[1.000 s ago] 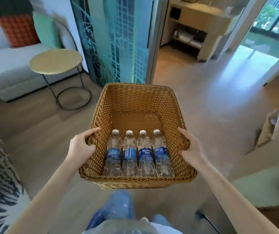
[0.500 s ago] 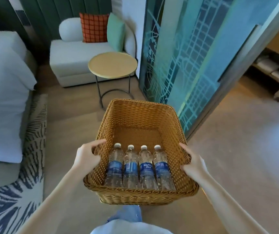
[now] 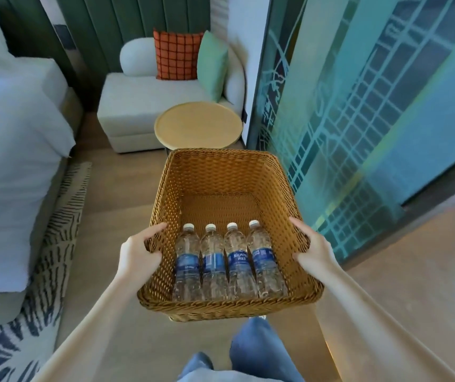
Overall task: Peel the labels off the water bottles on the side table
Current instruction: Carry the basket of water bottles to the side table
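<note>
Head view: left hand (image 3: 137, 257) and right hand (image 3: 314, 250) grip opposite rims of a rectangular tan wicker basket (image 3: 222, 172), fingers curled over the edges. Four clear blue-labelled water bottles (image 3: 227, 261) lie side by side inside. Round pale wooden tabletop (image 3: 198, 125) just beyond, bare.

Four water bottles (image 3: 238, 264), one basket (image 3: 220, 172)

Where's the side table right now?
Head view, upper centre: the side table stands just beyond the basket, before the sofa.
</note>
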A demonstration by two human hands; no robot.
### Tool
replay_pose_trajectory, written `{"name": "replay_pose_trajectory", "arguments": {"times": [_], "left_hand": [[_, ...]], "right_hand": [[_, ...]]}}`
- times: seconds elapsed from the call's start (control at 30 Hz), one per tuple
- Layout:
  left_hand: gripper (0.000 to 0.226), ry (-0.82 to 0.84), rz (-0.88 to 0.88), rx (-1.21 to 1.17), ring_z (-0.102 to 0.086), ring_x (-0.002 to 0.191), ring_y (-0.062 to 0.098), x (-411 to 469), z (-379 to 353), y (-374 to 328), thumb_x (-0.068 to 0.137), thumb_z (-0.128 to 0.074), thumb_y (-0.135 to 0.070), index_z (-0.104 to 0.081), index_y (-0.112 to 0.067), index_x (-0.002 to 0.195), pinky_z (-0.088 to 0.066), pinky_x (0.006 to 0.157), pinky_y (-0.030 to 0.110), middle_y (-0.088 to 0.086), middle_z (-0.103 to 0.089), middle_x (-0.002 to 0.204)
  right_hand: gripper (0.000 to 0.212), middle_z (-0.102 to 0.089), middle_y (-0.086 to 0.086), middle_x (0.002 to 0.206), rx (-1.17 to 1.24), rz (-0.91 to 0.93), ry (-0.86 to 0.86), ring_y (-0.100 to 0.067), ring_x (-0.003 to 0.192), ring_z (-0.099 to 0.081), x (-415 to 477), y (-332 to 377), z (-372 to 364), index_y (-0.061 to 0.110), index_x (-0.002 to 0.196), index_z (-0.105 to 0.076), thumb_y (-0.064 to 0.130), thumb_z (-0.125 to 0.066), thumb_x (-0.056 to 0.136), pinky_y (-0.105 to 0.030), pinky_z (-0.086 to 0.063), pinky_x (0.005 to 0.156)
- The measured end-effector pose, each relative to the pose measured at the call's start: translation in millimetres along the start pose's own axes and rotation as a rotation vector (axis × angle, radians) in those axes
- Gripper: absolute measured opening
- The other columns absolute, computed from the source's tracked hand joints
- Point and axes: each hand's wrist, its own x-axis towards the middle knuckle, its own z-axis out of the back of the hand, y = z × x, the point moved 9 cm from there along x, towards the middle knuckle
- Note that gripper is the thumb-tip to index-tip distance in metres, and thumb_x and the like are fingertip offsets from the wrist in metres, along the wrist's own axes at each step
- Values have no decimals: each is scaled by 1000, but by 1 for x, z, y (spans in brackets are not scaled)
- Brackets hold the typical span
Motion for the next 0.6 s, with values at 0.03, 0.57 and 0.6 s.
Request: {"name": "replay_pose_trajectory", "arguments": {"times": [0.03,0.57,0.6], "left_hand": [[69,-8,14,3,-56,73,-9,13,-11,-3,77,-60,11,-65,-34,128,-40,54,-2,4,-65,131],[67,-83,302,10,-68,95,17,166,-176,-45,73,-58,10,-68,-28,127,-52,90,27,6,-73,116],[67,-75,322,15,-68,94,17,174,-186,-43,73,-58,11,-68,-27,127,-52,89,26,6,-73,116]], "right_hand": [[95,-37,9,156,-10,16,16,-13,39,-52,22,-1,4,49,143,-42,-20,-55,80,-23,-43,39],[98,-34,12,157,-76,47,282,-5,42,-54,326,-50,34,52,142,-41,-21,-55,79,-18,-44,43],[97,-35,12,157,-70,33,289,-4,42,-54,338,-55,32,52,142,-42,-21,-56,79,-18,-43,42]]}}
